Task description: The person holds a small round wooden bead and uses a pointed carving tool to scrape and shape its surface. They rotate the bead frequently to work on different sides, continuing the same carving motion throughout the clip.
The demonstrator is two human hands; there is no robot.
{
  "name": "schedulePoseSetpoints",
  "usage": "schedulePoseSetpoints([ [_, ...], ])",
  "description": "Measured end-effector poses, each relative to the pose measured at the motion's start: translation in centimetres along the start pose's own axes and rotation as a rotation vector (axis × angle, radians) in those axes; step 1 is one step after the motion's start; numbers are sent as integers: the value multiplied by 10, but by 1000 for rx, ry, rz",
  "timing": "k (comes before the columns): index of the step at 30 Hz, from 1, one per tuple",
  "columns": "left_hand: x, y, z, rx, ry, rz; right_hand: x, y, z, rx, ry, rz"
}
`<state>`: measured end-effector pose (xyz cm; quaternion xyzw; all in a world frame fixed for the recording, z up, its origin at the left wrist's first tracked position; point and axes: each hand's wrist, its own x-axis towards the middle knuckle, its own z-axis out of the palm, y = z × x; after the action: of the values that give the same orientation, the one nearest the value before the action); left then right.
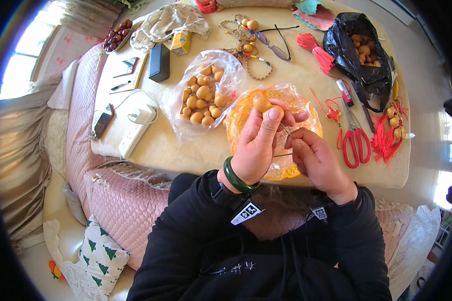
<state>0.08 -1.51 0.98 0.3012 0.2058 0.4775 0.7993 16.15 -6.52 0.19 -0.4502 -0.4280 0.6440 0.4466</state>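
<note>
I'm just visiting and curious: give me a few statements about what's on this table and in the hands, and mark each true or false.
1. The left hand holds a small tan gourd. True.
2. The right hand holds the red scissors. False: the scissors lie on the table; the right hand pinches a thin needle.
3. A clear bag holds more gourds. True.
4. The black bag is empty. False: gourds show inside it.
5. A green bangle sits on the left wrist. True.

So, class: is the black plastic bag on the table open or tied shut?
Open: the black plastic bag gapes at its mouth, with small tan gourds visible inside.
</note>
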Motion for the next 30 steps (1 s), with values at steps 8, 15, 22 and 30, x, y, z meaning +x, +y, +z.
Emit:
schedulePoseSetpoints([
  [8,-2,4,2,24,-38,25,-8,-10,10,397,-148,248],
  [15,1,3,2,20,-63,63,-3,-6,10,-510,145,-459],
  [22,4,11,-3,-29,-73,-62,-6,-20,8,195,-81,87],
  [30,3,2,1,113,-24,61,-3,11,7,-768,249,-538],
])
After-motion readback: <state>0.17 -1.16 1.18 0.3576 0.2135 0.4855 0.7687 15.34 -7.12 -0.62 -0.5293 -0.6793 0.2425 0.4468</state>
